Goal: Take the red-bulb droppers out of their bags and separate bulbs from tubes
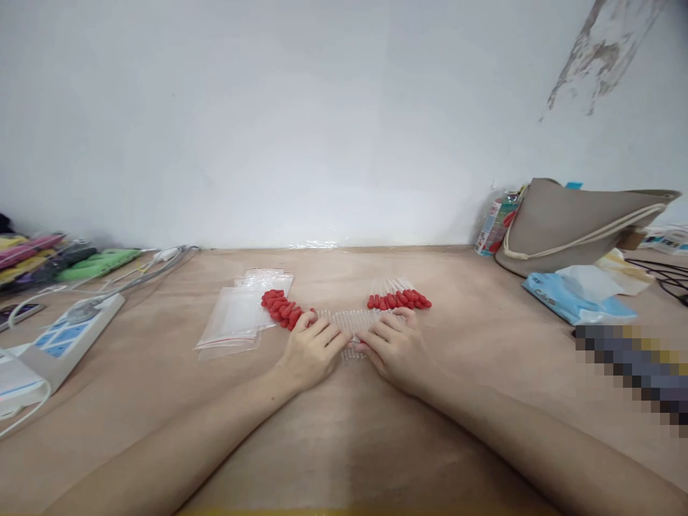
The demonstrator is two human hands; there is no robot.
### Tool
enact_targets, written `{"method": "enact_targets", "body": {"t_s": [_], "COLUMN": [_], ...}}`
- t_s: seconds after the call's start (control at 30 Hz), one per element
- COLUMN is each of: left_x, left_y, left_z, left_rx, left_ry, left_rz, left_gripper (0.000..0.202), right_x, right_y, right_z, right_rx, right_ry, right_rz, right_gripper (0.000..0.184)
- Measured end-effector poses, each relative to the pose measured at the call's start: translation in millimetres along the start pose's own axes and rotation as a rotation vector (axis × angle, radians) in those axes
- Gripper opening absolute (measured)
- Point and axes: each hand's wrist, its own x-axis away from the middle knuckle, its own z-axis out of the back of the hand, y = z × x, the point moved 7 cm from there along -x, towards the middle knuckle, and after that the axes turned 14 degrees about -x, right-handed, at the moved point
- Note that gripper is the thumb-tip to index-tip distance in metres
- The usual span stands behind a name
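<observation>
My left hand (pixel 316 349) and my right hand (pixel 395 349) meet with bent, closed fingers over a row of thin clear tubes (pixel 336 317) on the table. A small red tip (pixel 361 342), like a rubber bulb, shows between the fingertips, at my right hand's thumb and fingers. What my left fingers pinch is mostly hidden. Beside my left hand lies a heap of red rubber bulbs (pixel 280 309). Just beyond my right hand is a fan of clear droppers with red bulbs (pixel 398 299), the bulbs pointing towards me.
Clear zip bags (pixel 228 322) lie left of the red heap. Farther left are a power strip (pixel 69 337), cables and coloured packets (pixel 99 264). On the right stand a grey bag (pixel 575 222) and a bottle (pixel 491 226), with a blue tissue pack (pixel 575 297) nearby. A wall rises behind.
</observation>
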Motion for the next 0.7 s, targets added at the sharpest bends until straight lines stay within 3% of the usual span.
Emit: {"method": "enact_targets", "body": {"t_s": [0.2, 0.57, 0.7], "left_x": [1, 3, 4], "left_y": [2, 3, 2], "left_z": [-2.9, -6.2, -4.4], "left_rx": [0.057, 0.198, 0.220], "left_ry": [-0.073, -0.172, -0.174], "left_rz": [0.044, 0.105, 0.089], "left_gripper": [0.022, 0.029, 0.028], "right_x": [4, 12, 16], "right_y": [-3, -13, -16], "right_z": [1, 17, 18], "right_rx": [0.109, 0.155, 0.154], "right_ry": [-0.026, 0.105, 0.120], "right_rz": [0.071, 0.208, 0.324], "right_gripper": [0.016, 0.015, 0.017]}}
